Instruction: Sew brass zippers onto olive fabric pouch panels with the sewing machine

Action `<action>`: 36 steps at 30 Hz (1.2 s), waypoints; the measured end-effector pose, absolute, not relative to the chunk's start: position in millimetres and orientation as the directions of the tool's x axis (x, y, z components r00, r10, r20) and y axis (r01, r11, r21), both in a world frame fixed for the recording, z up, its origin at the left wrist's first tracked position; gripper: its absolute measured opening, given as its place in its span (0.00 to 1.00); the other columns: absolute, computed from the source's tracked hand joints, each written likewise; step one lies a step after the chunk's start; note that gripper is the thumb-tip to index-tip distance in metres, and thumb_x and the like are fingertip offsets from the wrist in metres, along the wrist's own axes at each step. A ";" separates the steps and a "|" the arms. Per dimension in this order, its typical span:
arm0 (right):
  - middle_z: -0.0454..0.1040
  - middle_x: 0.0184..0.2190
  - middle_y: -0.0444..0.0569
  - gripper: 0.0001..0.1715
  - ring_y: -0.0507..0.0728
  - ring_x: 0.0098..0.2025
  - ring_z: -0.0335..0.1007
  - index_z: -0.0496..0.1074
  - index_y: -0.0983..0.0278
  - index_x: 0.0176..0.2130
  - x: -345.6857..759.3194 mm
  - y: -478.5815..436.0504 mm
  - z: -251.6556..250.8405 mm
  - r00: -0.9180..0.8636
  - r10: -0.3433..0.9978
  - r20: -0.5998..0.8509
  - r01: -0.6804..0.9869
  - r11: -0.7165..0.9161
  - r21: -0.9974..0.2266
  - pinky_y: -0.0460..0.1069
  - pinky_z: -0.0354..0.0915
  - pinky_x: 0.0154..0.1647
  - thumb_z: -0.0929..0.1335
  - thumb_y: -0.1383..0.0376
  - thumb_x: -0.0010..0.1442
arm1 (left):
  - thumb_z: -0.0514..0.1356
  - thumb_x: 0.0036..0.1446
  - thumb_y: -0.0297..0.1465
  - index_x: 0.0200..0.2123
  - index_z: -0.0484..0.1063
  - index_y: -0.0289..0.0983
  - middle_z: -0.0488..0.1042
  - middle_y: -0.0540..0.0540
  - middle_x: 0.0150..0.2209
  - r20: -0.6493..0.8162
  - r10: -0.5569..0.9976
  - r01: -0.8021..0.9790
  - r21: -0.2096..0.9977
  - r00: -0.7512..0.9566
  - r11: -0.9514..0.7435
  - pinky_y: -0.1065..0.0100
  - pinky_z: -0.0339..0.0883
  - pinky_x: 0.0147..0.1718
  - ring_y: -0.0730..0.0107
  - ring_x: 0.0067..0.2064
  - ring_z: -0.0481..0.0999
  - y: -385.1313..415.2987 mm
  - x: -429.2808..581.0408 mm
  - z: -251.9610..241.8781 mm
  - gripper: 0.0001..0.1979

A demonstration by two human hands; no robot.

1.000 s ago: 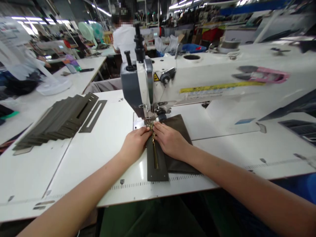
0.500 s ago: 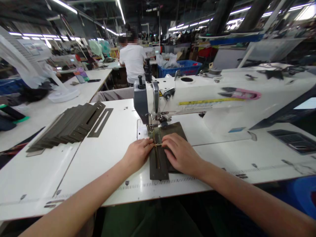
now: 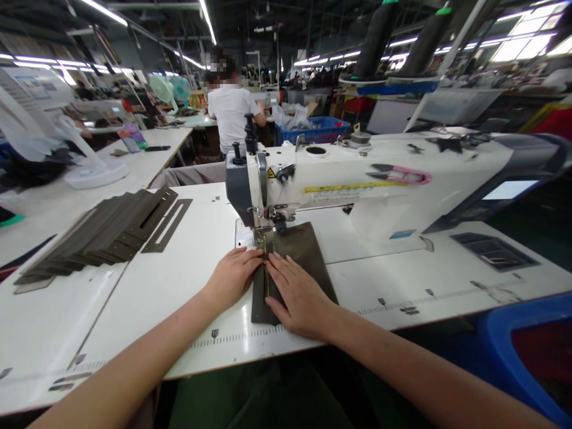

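A dark olive panel [image 3: 304, 245] lies flat on the machine bed, its far end under the presser foot of a white sewing machine [image 3: 339, 173]. Along its left side is a slotted strip [image 3: 263, 311] of similar material, with a brass-toned zipper [image 3: 267, 285] in the slot. My left hand [image 3: 232, 277] rests at the strip's left edge, fingers together and fingertips on it near the foot. My right hand [image 3: 301, 295] lies flat over the strip and panel, fingers stretched forward and thumb apart. It hides part of both pieces.
At left, a fanned stack of slotted dark strips [image 3: 102, 232] lies beside one separate strip [image 3: 168, 225]. Pink-handled snips [image 3: 404, 174] rest on the machine arm. A blue bin [image 3: 500, 333] stands at lower right. A person in a white shirt [image 3: 232, 113] is farther back.
My right hand has gone from curled fingers on the panel to lying flat across strip and panel. My left hand stays at the strip's edge. The whole view has shifted slightly.
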State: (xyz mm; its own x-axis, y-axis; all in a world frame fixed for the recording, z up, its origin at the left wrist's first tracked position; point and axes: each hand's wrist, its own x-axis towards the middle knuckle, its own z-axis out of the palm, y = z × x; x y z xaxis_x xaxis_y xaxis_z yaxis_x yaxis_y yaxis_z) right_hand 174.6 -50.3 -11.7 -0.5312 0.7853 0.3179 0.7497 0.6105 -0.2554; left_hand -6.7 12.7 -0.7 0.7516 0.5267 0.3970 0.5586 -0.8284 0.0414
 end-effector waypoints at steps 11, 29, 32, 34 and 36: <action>0.65 0.51 0.65 0.27 0.66 0.54 0.57 0.66 0.77 0.50 178.4 -67.9 -4.9 -0.606 0.686 0.402 0.724 0.685 -0.078 0.61 0.55 0.55 0.63 0.61 0.56 | 0.54 0.49 0.21 0.41 0.70 0.33 0.73 0.41 0.46 0.415 0.559 0.586 0.074 0.718 -0.807 0.58 0.69 0.42 0.59 0.43 0.74 24.7 -4.1 -6.2 0.14; 0.75 0.36 0.60 0.19 0.59 0.40 0.71 0.74 0.75 0.35 159.9 -57.1 -27.4 -0.544 0.482 0.687 0.721 0.688 0.088 0.50 0.70 0.41 0.56 0.77 0.59 | 0.54 0.52 0.20 0.39 0.70 0.33 0.74 0.40 0.43 0.486 0.521 0.557 0.083 0.702 -0.827 0.57 0.69 0.45 0.61 0.44 0.74 1.8 -7.2 -9.2 0.11; 0.75 0.36 0.60 0.19 0.59 0.41 0.71 0.73 0.75 0.35 161.2 -53.3 -25.2 -0.549 0.488 0.678 0.711 0.699 0.073 0.50 0.70 0.43 0.56 0.77 0.58 | 0.53 0.53 0.21 0.39 0.69 0.34 0.74 0.40 0.43 0.475 0.522 0.553 0.087 0.708 -0.829 0.58 0.69 0.45 0.62 0.44 0.74 6.2 -6.8 -6.4 0.11; 0.75 0.37 0.60 0.19 0.59 0.41 0.71 0.73 0.76 0.36 162.8 -50.3 -23.2 -0.556 0.497 0.666 0.708 0.703 0.065 0.50 0.70 0.43 0.56 0.77 0.58 | 0.53 0.53 0.21 0.40 0.69 0.33 0.74 0.40 0.43 0.464 0.527 0.553 0.093 0.712 -0.828 0.58 0.69 0.45 0.62 0.44 0.73 8.9 -6.4 -5.3 0.11; 0.75 0.37 0.61 0.19 0.60 0.42 0.71 0.73 0.76 0.36 164.3 -47.0 -21.4 -0.565 0.499 0.657 0.702 0.709 0.064 0.50 0.69 0.44 0.55 0.77 0.58 | 0.53 0.53 0.21 0.39 0.69 0.33 0.74 0.40 0.43 0.457 0.532 0.556 0.094 0.713 -0.826 0.58 0.69 0.45 0.61 0.44 0.73 12.0 -6.0 -5.1 0.11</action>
State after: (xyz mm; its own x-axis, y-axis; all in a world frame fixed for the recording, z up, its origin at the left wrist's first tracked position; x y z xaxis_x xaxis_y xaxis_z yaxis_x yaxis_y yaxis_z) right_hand 164.3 -47.0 -21.4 -0.5648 0.4994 0.6569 0.7018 0.7095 0.0641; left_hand -6.0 12.0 -5.1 0.7129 0.5320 0.4569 0.5562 -0.8258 0.0937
